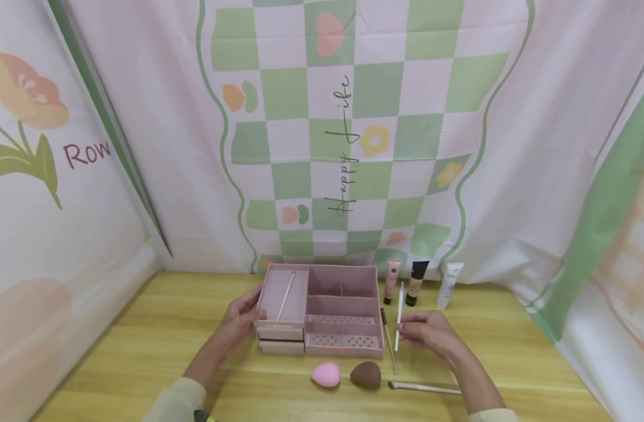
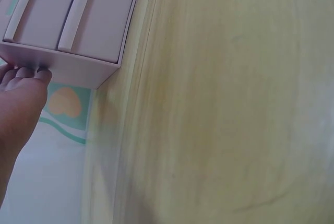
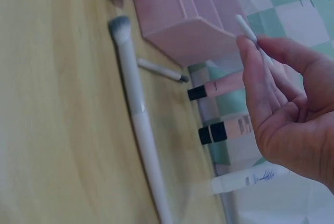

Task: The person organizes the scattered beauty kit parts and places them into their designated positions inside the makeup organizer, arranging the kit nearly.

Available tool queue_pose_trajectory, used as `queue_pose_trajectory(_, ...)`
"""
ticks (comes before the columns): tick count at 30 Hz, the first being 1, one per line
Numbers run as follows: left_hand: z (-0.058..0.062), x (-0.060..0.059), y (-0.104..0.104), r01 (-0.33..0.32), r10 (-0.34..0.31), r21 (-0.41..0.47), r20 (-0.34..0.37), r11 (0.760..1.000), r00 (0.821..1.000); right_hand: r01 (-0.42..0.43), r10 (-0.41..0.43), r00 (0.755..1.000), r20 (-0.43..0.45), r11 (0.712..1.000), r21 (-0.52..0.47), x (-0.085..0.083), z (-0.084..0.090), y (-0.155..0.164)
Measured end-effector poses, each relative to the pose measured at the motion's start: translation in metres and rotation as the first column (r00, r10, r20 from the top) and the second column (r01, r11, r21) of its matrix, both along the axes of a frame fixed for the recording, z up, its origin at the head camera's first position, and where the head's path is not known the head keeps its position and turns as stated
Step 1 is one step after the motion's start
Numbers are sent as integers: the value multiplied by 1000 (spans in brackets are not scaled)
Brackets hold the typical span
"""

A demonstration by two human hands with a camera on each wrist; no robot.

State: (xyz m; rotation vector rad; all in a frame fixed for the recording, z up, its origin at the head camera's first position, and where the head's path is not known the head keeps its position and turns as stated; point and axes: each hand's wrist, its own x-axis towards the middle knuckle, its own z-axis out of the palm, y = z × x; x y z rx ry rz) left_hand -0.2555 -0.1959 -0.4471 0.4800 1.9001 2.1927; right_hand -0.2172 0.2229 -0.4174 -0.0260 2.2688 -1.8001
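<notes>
A pink organizer [image 1: 343,337] with open compartments and two small drawers stands mid-table; its drawer fronts show in the left wrist view [image 2: 68,20]. My left hand [image 1: 254,313] holds its left end, fingertips [image 2: 28,73] against the side wall. A thin white brush [image 1: 286,295] leans in the left compartment. My right hand [image 1: 404,334] is just right of the organizer and pinches a slim white stick-like tool [image 1: 399,305] between thumb and fingers. In the right wrist view the tool [image 3: 249,30] is lifted off the table.
In front lie a pink sponge [image 1: 325,373], a brown sponge [image 1: 365,375] and a white brush [image 1: 424,387]. A thin dark-tipped brush [image 1: 388,343] lies beside the organizer. Three tubes [image 1: 392,281] [image 1: 416,283] [image 1: 450,285] stand by the fabric backdrop. Fabric walls close left and right.
</notes>
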Motion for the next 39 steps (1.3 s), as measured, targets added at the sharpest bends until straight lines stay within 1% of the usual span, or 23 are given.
queue_pose_trajectory(7,1,0,1,-7,7,-3,0,1000,1000,94,-94,995,-34,995,9,0,15,-15)
queue_pose_trajectory(9,0,0,1,-8,8,-5,-3,1000,1000,104,-104,994,-42,995,2,0,19,-19)
queue_pose_trajectory(12,0,0,1,-3,3,5,-7,1000,1000,98,-98,994,-51,995,-14,1,24,-25)
queue_pose_trajectory(17,0,0,1,-2,2,5,0,1000,1000,76,-78,996,-40,996,-43,1,29,-34)
queue_pose_trajectory(23,0,1,2,-16,16,-9,9,1000,1000,65,-68,997,-48,996,-60,1,33,-44)
queue_pose_trajectory(27,0,0,2,-25,25,9,8,1000,1000,44,-48,997,-64,997,-65,0,35,-51)
queue_pose_trajectory(32,-1,-1,2,-28,28,21,13,999,1000,36,-42,998,-56,994,-101,-3,39,-60)
queue_pose_trajectory(39,0,0,2,-27,27,27,20,999,999,9,-16,998,-62,994,-110,-5,42,-71)
